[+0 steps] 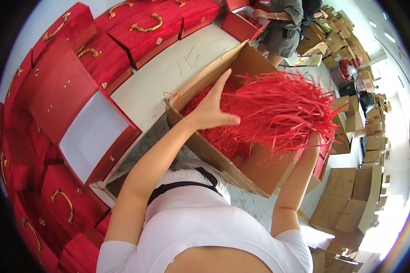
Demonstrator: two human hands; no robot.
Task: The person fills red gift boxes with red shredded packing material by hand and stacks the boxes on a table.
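Observation:
A large bunch of red shredded paper (pixel 282 107) is lifted over the right part of an open cardboard box (pixel 205 152). My right hand (pixel 312 139) is under and behind this bunch, its fingers mostly covered by the strands, and it carries the paper. My left hand (pixel 212 109) is open above the left part of the box, thumb and fingers spread apart, beside the bunch. More red shreds lie inside the box below it. To the left, an open red gift box (pixel 100 141) with a white inside stands on the table edge, its lid tilted back.
Several red cases with gold handles (pixel 143 34) line the pale table (pixel 161 75) and fill the left side. Another person (pixel 284 27) stands at the far side, a hand at an open red box (pixel 243 22). Stacked cardboard cartons (pixel 346 195) occupy the right.

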